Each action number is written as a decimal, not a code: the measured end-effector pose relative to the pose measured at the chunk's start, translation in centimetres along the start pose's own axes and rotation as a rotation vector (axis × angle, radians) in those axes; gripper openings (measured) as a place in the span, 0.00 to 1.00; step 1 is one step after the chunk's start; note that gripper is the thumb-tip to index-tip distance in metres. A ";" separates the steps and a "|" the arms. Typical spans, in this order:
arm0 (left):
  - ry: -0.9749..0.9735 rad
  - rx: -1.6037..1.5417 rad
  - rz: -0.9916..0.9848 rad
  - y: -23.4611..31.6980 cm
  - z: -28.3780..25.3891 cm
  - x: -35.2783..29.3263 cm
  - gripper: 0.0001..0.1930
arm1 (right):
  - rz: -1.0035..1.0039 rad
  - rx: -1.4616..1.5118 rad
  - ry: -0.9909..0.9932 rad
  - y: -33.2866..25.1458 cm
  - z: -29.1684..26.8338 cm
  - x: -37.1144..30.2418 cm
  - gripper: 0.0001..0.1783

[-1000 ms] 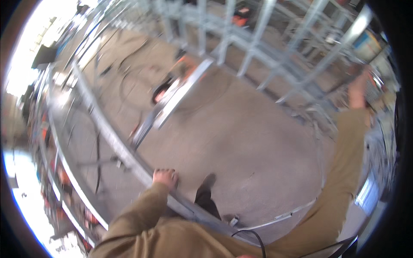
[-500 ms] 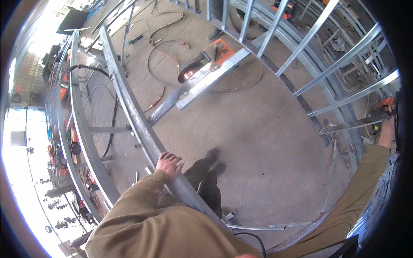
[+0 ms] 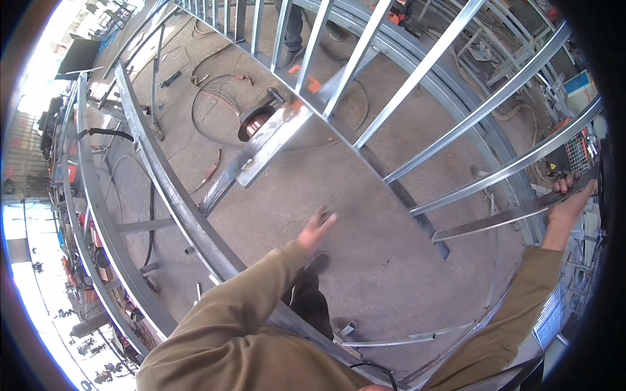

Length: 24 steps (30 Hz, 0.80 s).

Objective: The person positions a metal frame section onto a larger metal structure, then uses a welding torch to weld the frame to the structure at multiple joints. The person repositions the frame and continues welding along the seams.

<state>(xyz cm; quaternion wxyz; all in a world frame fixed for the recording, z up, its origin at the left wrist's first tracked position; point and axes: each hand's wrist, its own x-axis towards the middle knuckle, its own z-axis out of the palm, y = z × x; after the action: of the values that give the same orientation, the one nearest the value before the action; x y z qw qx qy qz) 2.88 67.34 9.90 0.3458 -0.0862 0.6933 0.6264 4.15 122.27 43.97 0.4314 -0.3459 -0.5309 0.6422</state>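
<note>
My left hand (image 3: 317, 231) hovers above the concrete floor in the middle of the view, fingers apart and slightly blurred, touching nothing. At the right edge my right hand (image 3: 566, 201) is wrapped round the end bar (image 3: 502, 219) of a long metal railing frame. The frame has several light grey bars (image 3: 417, 75) joined to a dark bottom rail (image 3: 391, 184), and it stands tilted across the view. Beside my left forearm runs a long grey steel beam (image 3: 171, 186). A short steel channel piece (image 3: 274, 146) slants away from that beam, beneath the railing frame.
A spool of copper-coloured wire (image 3: 256, 123) and loose cables (image 3: 195, 107) lie on the floor beyond. Another person's legs (image 3: 291, 32) show behind the frame. More grey beams (image 3: 114, 195) stand at the left. A thin metal strip (image 3: 391, 341) lies near my feet.
My left hand has let go of the steel beam and moved to the right, away from it. The railing frame has swung to the left and nearer, with my right hand on its end bar.
</note>
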 end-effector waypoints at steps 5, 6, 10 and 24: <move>-0.436 -1.011 -0.181 1.6 6.5 8.6 0.43 | 0.027 -0.046 0.085 1.2 0.1 -4.8 0.25; -0.419 -1.008 -0.202 1.8 6.7 8.9 0.42 | 0.061 -0.025 0.100 1.4 0.1 -5.4 0.25; -0.247 -0.927 -0.222 1.9 6.6 6.8 0.38 | 0.117 0.000 0.084 1.7 0.1 -6.5 0.25; 0.017 -0.962 -0.308 10.7 1.0 17.0 0.17 | 0.154 0.023 0.025 3.0 -1.2 -3.0 0.24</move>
<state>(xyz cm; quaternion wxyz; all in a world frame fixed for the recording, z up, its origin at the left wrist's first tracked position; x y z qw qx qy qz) -15.31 75.77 8.62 0.3496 -0.3420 0.3081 0.8160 5.86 119.84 40.74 0.3909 -0.3888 -0.4900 0.6752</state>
